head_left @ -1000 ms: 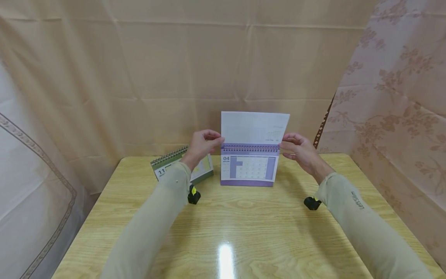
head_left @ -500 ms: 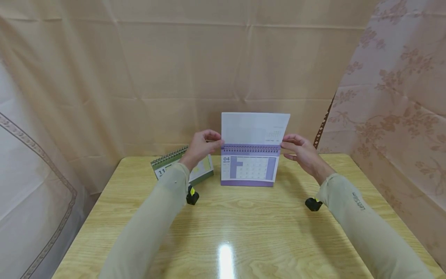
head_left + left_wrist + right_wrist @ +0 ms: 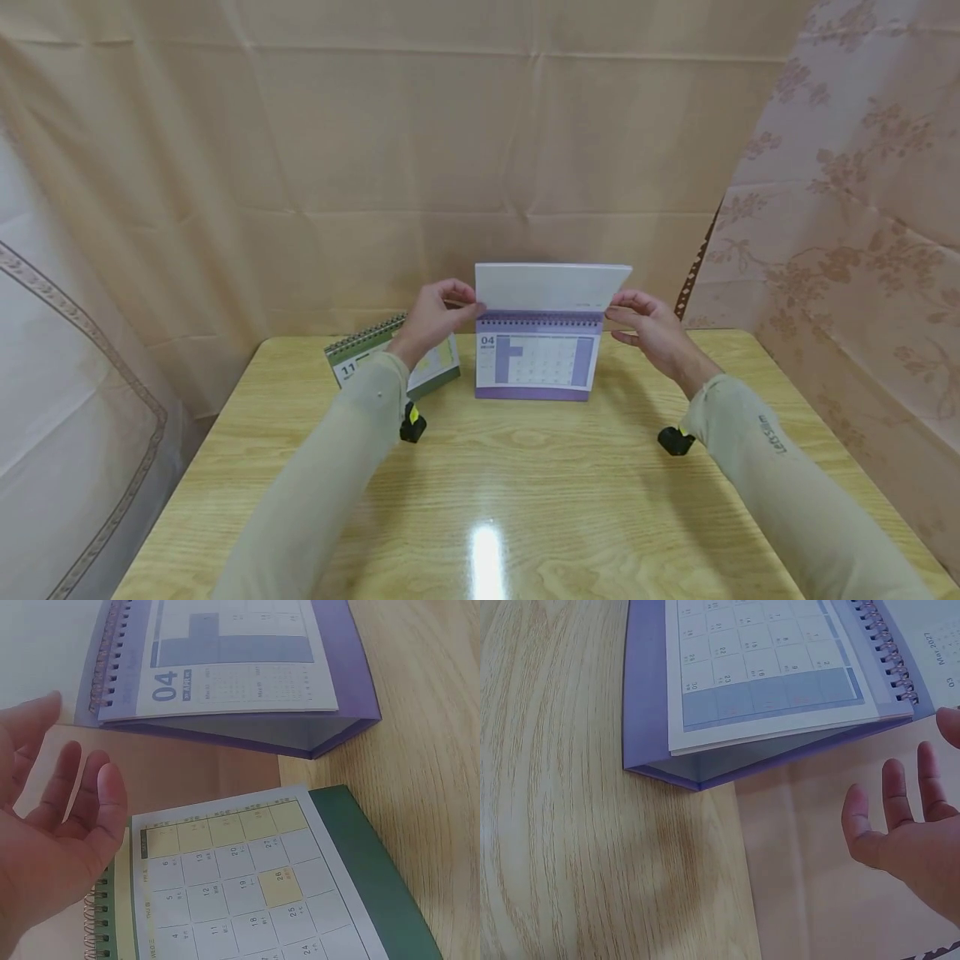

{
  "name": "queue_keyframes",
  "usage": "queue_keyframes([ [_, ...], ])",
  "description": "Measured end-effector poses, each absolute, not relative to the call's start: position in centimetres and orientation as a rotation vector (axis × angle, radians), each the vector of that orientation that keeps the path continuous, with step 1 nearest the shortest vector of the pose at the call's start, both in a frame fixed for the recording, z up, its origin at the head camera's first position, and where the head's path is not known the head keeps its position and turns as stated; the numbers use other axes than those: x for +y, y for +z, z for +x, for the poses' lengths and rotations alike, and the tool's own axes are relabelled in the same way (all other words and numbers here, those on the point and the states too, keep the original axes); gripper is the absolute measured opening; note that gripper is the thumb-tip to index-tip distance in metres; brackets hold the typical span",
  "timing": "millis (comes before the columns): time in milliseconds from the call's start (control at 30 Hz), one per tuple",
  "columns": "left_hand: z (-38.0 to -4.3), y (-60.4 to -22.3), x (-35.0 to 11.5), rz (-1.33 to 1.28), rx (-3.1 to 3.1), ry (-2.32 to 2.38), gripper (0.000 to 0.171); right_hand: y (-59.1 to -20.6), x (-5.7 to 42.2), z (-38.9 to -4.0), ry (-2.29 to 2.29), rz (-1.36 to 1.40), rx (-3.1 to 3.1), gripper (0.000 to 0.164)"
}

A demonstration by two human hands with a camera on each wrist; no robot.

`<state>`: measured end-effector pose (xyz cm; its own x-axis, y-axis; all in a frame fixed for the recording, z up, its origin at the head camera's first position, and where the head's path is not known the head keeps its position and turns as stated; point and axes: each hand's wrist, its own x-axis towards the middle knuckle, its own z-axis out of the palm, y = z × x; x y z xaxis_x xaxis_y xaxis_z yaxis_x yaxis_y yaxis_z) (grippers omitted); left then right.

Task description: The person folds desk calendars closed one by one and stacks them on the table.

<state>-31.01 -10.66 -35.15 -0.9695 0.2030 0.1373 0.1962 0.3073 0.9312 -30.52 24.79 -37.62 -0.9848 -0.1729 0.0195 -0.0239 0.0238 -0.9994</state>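
Note:
A purple spiral-bound desk calendar (image 3: 540,360) stands upright on the table with its 04 page facing me. Above its binding, the turned-up pages (image 3: 543,286) lean away toward the curtain. My left hand (image 3: 435,317) pinches the left edge of these pages close to the spiral; in the left wrist view its thumb lies on the paper and the other fingers are loosely bent. On the opposite side my right hand (image 3: 651,329) holds the right edge near the binding, its lower fingers spread away from the paper. The right hand's contact is partly cut off in the right wrist view.
A green desk calendar (image 3: 232,885) showing 11 stands at an angle left of the purple one, partly behind my left forearm. The wooden table (image 3: 540,483) ends at a beige curtain (image 3: 390,167) behind. A patterned cloth (image 3: 862,208) hangs at the right.
The turned-up pages have tipped further back, and their top edge stands lower. Both hands keep nearly the same place beside the binding. The green calendar has not moved.

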Motion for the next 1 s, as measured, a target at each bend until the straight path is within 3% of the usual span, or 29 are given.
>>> queue_keyframes([
  [333, -31.3, -35.8, -10.8, 0.511, 2.565, 1.758, 0.009, -37.6, 25.2, -30.2, -1.871, -0.203, 2.240, 0.020],
  [733, -31.2, -35.8, -11.0, 0.576, 2.571, 1.666, 0.015, -37.8, 26.3, -30.1, -1.719, -0.231, 2.211, 0.037],
  [1000, -31.1, -36.0, -11.3, 0.575, 2.562, 1.580, 0.021, -37.6, 26.3, -30.2, -1.719, -0.195, 2.167, 0.035],
])
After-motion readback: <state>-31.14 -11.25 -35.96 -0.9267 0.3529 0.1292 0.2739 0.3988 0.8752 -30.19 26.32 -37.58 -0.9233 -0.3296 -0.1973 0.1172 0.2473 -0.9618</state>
